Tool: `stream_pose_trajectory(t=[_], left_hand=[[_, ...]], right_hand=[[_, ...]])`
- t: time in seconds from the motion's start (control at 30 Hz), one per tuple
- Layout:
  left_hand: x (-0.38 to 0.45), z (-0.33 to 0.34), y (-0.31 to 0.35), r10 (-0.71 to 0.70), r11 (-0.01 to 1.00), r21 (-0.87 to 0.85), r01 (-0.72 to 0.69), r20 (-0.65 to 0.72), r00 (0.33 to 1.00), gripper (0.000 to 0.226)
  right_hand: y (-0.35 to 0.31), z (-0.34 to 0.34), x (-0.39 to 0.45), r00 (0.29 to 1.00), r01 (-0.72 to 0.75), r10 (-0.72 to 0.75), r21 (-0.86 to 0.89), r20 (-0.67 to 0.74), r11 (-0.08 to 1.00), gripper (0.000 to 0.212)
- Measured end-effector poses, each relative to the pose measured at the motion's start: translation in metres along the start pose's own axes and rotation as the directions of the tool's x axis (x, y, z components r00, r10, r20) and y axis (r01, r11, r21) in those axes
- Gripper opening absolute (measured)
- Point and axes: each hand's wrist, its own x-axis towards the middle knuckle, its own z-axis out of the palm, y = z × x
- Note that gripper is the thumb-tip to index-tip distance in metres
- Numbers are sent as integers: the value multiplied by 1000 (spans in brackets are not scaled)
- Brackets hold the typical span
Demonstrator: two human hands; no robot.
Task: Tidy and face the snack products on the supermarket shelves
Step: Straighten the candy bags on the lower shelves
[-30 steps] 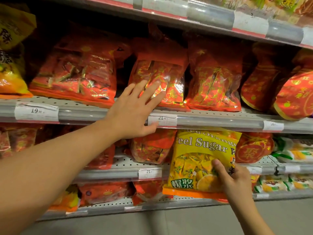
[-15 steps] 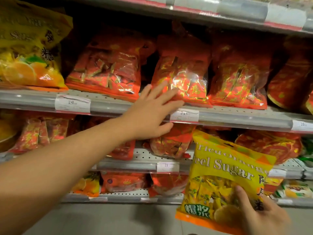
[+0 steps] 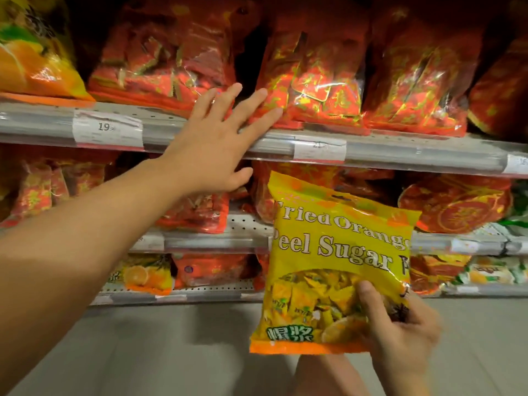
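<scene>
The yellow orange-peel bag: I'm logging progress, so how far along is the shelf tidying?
Looks done: red bags stand fronted on the upper shelf. In hand: right hand grips the yellow bag off-shelf; left hand reaches flat toward the red bags. Left: shelving it, perhaps with the matching yellow bags.

Both forearms bare, no sleeves visible. Left hand (image 3: 210, 150) & right hand (image 3: 400, 335) ungloved.

Glossy yellow plastic on the orange-peel candy bag (image 3: 337, 261), crinkled and catching light. The red bags (image 3: 314, 90) above it show shiny clear film over foil-bright wrappers. The shelf (image 3: 200, 130) is matt grey perforated metal, fronted by a smooth transparent plastic strip holding paper price tags (image 3: 107, 130).
</scene>
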Motion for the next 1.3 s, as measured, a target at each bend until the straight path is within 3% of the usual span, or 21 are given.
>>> stream_pose_trajectory(t=[0.07, 0.13, 0.2, 0.23, 0.3, 0.33, 0.43, 0.5, 0.53, 0.57, 0.63, 0.7, 0.83, 0.87, 0.97, 1.03, 1.1, 1.17, 1.3], left_hand=[[-3, -6, -2, 11, 998, -58, -11, -5, 1000, 98], [-21, -16, -1, -35, 979, -205, 8, -130, 991, 86], [-57, -26, 7, -267, 884, -455, 111, -294, 918, 71], [-80, -30, 14, -433, 779, -598, 189, -294, 852, 63], [-131, -30, 32, -687, 431, -837, 336, -62, 724, 51], [-153, -29, 41, -723, 207, -896, 392, 130, 678, 50], [-203, -8, 57, -587, -372, -811, 451, 582, 562, 56], [-231, 8, 61, -409, -722, -598, 349, 775, 482, 54], [-243, 11, 60, -305, -831, -476, 287, 823, 480, 61], [-256, 13, 59, -253, -872, -422, 247, 822, 511, 72], [-276, 13, 55, -272, -875, -439, 203, 794, 544, 91], [-287, 4, 51, -329, -856, -483, 183, 783, 527, 88], [-305, 9, 40, -518, -811, -581, 69, 768, 376, 47], [-309, 8, 35, -552, -797, -600, 71, 771, 317, 42], [-318, 0, 17, -719, -647, -724, 240, 684, 128, 30], [-329, -8, 6, -858, -453, -773, 444, 513, 18, 28], [-341, -17, -4, -917, -345, -735, 584, 398, -40, 40], [-352, -24, -11, -926, -346, -716, 606, 366, -96, 50], [-367, -23, -17, -902, -430, -794, 431, 396, -171, 18]], right_hand=[[-12, 12, 3, 996, 69, -69, 1, 53, 998, 31], [-26, 22, 5, 993, 77, -83, 72, 82, 994, 37], [-32, 31, 6, 989, 86, -101, 132, 112, 988, 11], [-36, 38, 5, 988, 68, -87, 150, 128, 986, 6], [-46, 53, 3, 986, 47, -75, 188, 146, 981, 10], [-50, 61, 1, 984, 47, -80, 199, 159, 979, 13], [-60, 93, -9, 948, -14, -68, 254, 310, 967, 21], [-72, 119, -16, 918, 7, -113, 270, 379, 963, 22], [-80, 133, -19, 902, 67, -167, 252, 398, 965, 23], [-87, 146, -23, 881, 107, -202, 237, 428, 966, 23], [-98, 170, -33, 835, 120, -223, 229, 503, 966, 18], [-103, 192, -41, 783, 133, -231, 207, 577, 969, 6], [-120, 228, -48, 631, 140, -278, 246, 724, 959, 4], [-124, 236, -47, 578, 140, -289, 257, 763, 956, 14], [-120, 273, -40, 444, 9, -163, 177, 881, 984, 44], [-106, 309, -30, 453, -116, 5, 54, 892, 992, 72], [-101, 344, -17, 503, -135, 146, -90, 852, 987, 87], [-101, 377, -7, 539, -119, 242, -211, 807, 970, 72], [-114, 429, -20, 475, -121, 263, -234, 840, 965, 73]])
